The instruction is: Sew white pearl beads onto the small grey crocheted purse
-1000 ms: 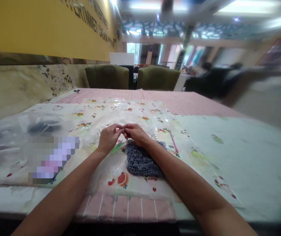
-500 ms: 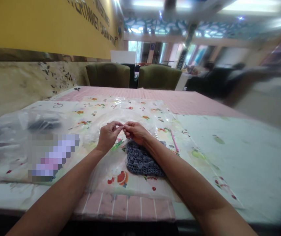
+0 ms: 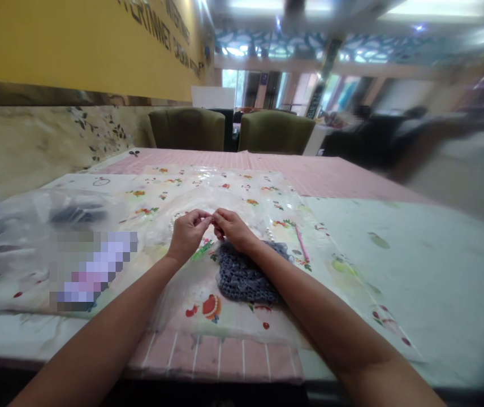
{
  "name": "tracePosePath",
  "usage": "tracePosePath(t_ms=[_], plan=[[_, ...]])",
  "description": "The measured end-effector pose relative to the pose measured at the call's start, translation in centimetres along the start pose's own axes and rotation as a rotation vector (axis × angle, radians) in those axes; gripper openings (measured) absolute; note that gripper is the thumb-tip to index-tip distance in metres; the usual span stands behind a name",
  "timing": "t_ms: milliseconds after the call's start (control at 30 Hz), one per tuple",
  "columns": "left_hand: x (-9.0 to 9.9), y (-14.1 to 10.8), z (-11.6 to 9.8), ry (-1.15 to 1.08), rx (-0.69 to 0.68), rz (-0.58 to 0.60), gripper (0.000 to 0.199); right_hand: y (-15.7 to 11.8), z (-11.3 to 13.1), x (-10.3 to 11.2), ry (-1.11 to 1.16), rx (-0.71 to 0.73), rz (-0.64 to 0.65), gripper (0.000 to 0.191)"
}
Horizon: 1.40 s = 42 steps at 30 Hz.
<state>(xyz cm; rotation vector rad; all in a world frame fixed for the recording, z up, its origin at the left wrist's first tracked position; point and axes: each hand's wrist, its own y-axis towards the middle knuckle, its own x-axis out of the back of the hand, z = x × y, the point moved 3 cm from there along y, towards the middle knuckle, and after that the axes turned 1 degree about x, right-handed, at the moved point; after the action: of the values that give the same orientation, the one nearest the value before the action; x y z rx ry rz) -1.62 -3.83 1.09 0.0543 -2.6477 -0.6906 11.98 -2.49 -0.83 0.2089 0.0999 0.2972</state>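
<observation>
My left hand (image 3: 189,234) and my right hand (image 3: 231,227) meet fingertip to fingertip above the table, both closed in a pinch. Whatever sits between the fingertips is too small to make out. Behind and beside the hands show parts of a string of white beads (image 3: 269,233), the rest hidden by my hands. A dark grey-blue crocheted piece (image 3: 244,277) lies under my right wrist and forearm, partly covered by them. Just right of it rests a pink crochet hook (image 3: 302,243). A small green object (image 3: 202,249) lies by my left wrist.
Clear plastic covers a fruit-patterned cloth (image 3: 225,185). On the left are a crumpled clear plastic bag (image 3: 34,215) with dark contents and a pixelated purple item (image 3: 98,271). Small black scissors (image 3: 134,153) lie at the far left corner. Green chairs (image 3: 189,129) stand beyond the table.
My hands stay together in almost the same place, with the right fingers slightly more curled over. The view has shifted very slightly. Nothing else has visibly moved.
</observation>
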Motion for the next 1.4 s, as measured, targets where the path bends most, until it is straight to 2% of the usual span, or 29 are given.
tracePosePath(t_ms=[167, 267, 400, 533, 700, 933, 1400], plan=[[-0.22, -0.01, 0.04, -0.099, 0.058, 0.001, 0.024, -0.04, 0.00, -0.08, -0.143, 0.085, -0.030, 0.033], [-0.27, -0.07, -0.03, -0.129, 0.069, 0.006, 0.022, -0.06, 0.04, 0.05, -0.145, 0.094, -0.007, 0.034], [-0.39, -0.21, -0.12, -0.157, 0.078, 0.016, 0.023, -0.16, 0.20, 0.11, -0.050, 0.069, 0.049, 0.038], [-0.51, -0.31, -0.02, -0.193, 0.099, 0.002, 0.026, -0.49, 0.46, 0.08, 0.116, -0.024, 0.121, 0.041], [-0.27, -0.20, -0.19, -0.158, 0.022, 0.015, 0.027, -0.64, 0.67, 0.05, 0.284, -0.118, 0.175, 0.039], [-0.27, -0.11, -0.01, -0.073, -0.035, 0.027, 0.025, -0.37, 0.54, 0.24, 0.150, -0.110, 0.123, 0.038], [-0.52, -0.07, 0.44, -0.039, -0.043, 0.061, 0.025, -0.34, 0.64, 0.37, 0.070, -0.141, 0.084, 0.036]])
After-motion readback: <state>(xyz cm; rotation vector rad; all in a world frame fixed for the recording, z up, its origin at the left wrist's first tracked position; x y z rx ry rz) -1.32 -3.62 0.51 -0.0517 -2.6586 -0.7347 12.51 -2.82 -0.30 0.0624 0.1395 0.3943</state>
